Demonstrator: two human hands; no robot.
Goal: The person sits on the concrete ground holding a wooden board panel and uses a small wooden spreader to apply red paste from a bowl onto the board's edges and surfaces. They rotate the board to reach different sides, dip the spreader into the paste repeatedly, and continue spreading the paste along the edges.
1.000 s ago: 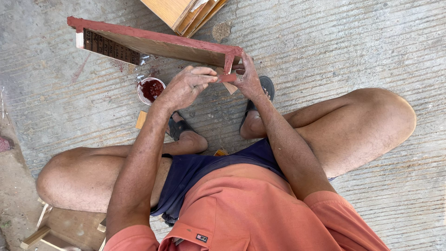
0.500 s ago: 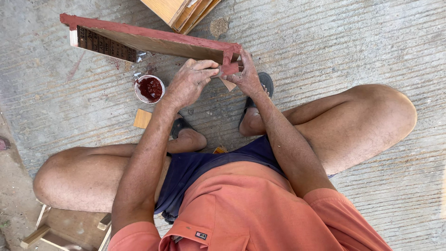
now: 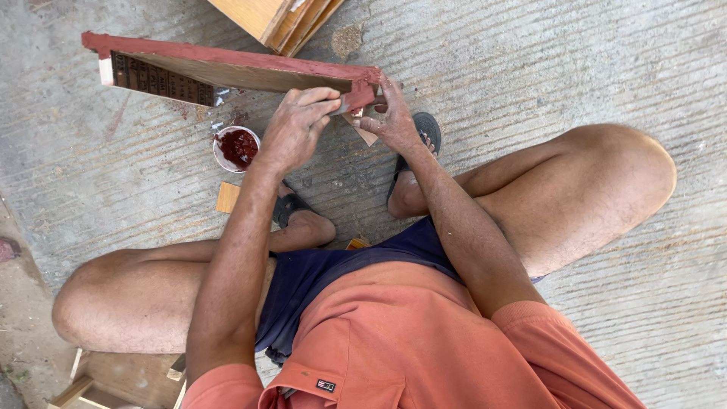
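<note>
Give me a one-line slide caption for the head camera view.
Seated on concrete, left hand and right hand work red filler into a wooden panel's corner beside a small cup.

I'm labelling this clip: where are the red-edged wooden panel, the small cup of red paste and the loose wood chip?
red-edged wooden panel [image 3: 227,72]: head view, its brown face.
cup of red paste [image 3: 237,147]: head view, the paste surface.
wood chip [image 3: 227,197]: head view, its top.

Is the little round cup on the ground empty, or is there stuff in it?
Not empty. The small cup stands upright on the concrete floor with dark red paste inside, beside the left hand. How deep it goes cannot be told.
</note>
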